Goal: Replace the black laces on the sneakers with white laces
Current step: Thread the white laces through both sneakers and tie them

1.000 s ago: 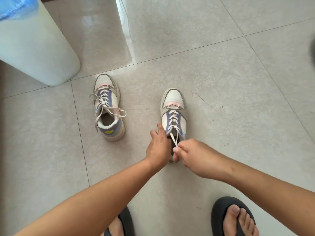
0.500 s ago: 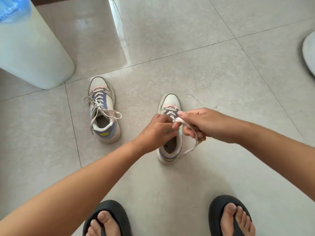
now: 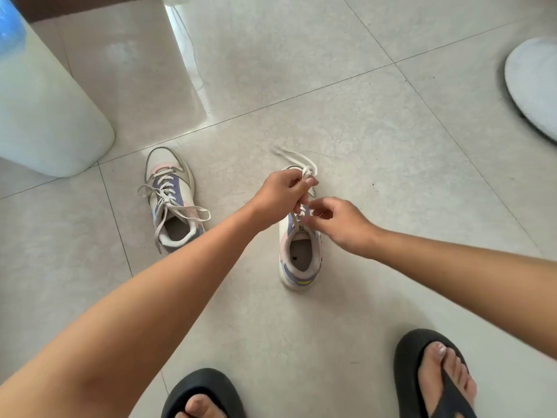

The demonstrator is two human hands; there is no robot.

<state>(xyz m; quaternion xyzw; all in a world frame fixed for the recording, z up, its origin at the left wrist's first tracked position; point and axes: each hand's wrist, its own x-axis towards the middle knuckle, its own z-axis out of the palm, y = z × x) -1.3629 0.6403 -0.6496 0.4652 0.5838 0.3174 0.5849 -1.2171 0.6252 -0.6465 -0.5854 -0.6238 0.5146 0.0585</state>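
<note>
Kneeling or bending view down onto pale grey glossy floor tiles [image 3: 346, 95], with both pastel sneakers at centre frame. Judged nearly finished: no black laces anywhere in sight, white laces already threaded on both shoes. Left of centre, white-pink-and-lilac left-hand sneaker [image 3: 172, 203], laced through but untied, with loose ends trailing over its side onto the tile. Centre, matching right-hand sneaker [image 3: 300, 251], heel toward the bottom of the frame, still being tied; probably only the two knots left to do.

Left hand [image 3: 278, 196], reaching from the lower left, fingers curled and pinching the flat white shoelace [image 3: 301, 161] above the toe, with a blurred loop or end flaring toward the upper centre. Right hand [image 3: 340, 226], from the right edge, just beside the left but apart from it, fingers loosely curled over the upper eyelets; whether pinching a strand or merely touching it, too small to tell.

Lower frame: black rubber flip-flops [image 3: 434, 375] on bare feet.
</note>
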